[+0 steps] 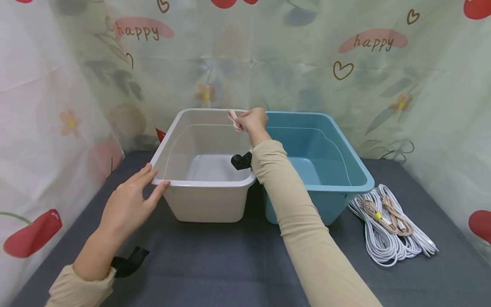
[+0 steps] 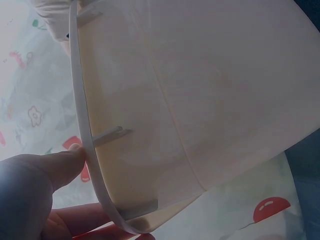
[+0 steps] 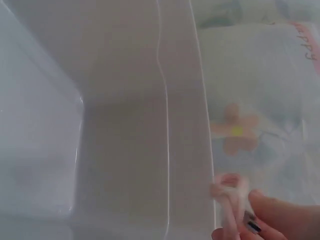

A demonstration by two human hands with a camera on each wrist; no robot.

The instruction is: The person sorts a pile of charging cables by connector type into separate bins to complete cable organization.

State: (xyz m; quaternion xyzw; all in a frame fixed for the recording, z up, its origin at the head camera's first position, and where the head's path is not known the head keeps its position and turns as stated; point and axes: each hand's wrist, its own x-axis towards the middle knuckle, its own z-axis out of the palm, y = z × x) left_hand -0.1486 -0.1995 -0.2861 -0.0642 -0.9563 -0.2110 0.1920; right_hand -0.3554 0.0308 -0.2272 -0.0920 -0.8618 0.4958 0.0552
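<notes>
A person's right hand is raised over the far right corner of a white plastic bin, fingers curled around a bundled pink cable. The cable's loops stick out to the left of the fist, above the bin's far rim and inside its outline. In the right wrist view the same pink cable pokes up from between the fingertips, just beside the bin's rim, with the bin's pale inner wall spread out to the left.

The left hand lies against the bin's near left corner, fingers straight and slack, their tips touching the rim. The left wrist view shows the thumb pressed against the underside of that rim, holding nothing.

A blue plastic bin stands just to the right of the white one, the two side by side on a dark grey tabletop. To the right of the blue bin lies a heap of coiled white cables with two more pink bundles resting on top. A floral printed sheet hangs behind and to both sides.
</notes>
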